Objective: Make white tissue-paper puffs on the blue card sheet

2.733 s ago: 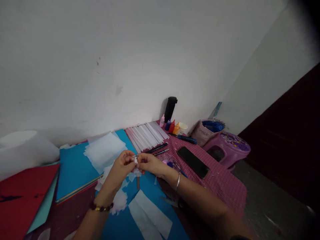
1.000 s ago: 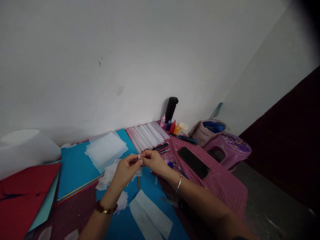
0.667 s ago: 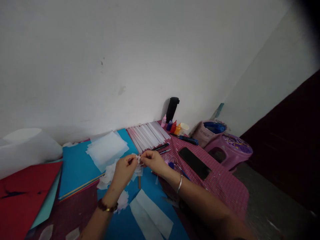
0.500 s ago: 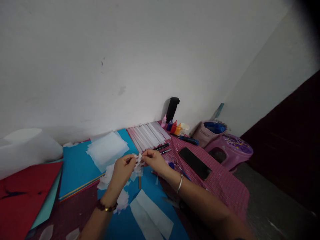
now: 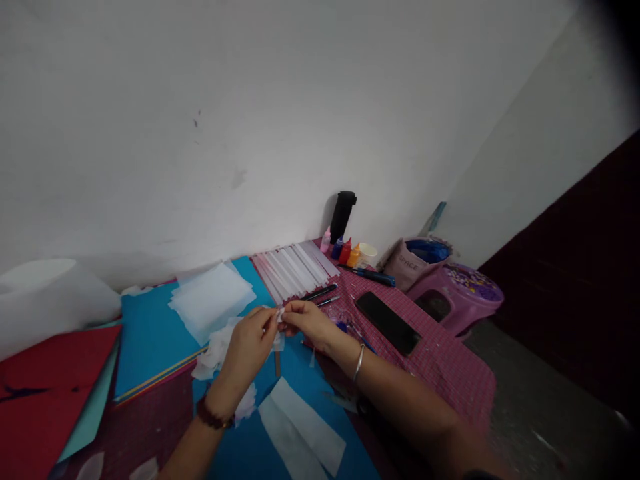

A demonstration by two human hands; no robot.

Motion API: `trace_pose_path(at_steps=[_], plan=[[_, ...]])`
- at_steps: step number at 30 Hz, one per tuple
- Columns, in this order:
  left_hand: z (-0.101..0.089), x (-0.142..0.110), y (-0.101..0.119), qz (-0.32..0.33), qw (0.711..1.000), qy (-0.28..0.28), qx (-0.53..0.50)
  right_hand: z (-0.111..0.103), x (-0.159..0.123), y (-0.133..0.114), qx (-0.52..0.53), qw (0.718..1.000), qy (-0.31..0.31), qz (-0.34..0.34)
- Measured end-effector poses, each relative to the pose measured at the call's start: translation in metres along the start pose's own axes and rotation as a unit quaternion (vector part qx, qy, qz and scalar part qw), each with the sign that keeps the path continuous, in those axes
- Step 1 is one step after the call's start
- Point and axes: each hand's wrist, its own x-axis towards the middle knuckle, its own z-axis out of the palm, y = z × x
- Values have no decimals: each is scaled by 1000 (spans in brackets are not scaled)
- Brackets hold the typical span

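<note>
Between the fingertips of both hands is a small crumpled piece of white paper point(image 5: 281, 313), mostly covered by the fingers. My left hand point(image 5: 254, 335) pinches it from the left, and my right hand point(image 5: 306, 322) pinches it from the right. Below them lies a blue sheet point(image 5: 295, 373) bearing two long white paper strips point(image 5: 305, 427). Cut white paper pieces point(image 5: 215, 353) are heaped beside my left wrist, and a pale ruffled paper piece point(image 5: 247, 405) shows partly under that arm.
White sheets point(image 5: 213, 300) lie on a blue stack, with narrow translucent strips point(image 5: 295, 270) behind. Small paint bottles point(image 5: 345, 251), a black flask point(image 5: 343, 217), a box cutter point(image 5: 373, 275) and a phone point(image 5: 389, 323) are to the right. Scissors point(image 5: 343, 401) lie under my right forearm.
My left hand has turned and come closer to my right, so the fingertips nearly meet. Less of the white paper shows between them now. The whole view has shifted slightly.
</note>
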Motion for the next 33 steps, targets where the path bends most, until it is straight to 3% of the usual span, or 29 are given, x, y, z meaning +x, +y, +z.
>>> trace_pose_path(at_steps=[7, 12, 16, 19, 23, 25, 27, 30, 31, 32, 33], plan=[[-1, 1, -5, -138, 986, 19, -92, 1, 0, -3, -14, 999, 43, -28], [-5, 4, -4, -184, 965, -1, -188, 4, 2, -2, -76, 995, 49, -41], [-27, 5, -7, -189, 955, -81, -212, -6, 9, 2, -163, 984, 50, -51], [-50, 5, -17, -193, 964, -65, -169, -18, 11, 5, -255, 963, 43, -71], [-70, 2, -30, -218, 965, -10, -142, -17, 2, 5, -354, 924, 42, -136], [-72, 2, -32, -219, 965, 0, -141, -6, -5, 5, -401, 899, -11, -177], [-70, 1, -32, -209, 968, -5, -138, 6, -10, 8, -494, 833, -84, -234], [-65, 2, -31, -191, 972, -27, -133, 20, -13, 17, -635, 703, -133, -293], [-64, 2, -31, -188, 973, -32, -133, 22, -13, 21, -651, 687, -128, -296], [-63, 1, -31, -185, 973, -33, -134, 23, -12, 24, -651, 688, -125, -295], [-62, 1, -31, -183, 973, -35, -134, 24, -10, 27, -632, 709, -120, -289]])
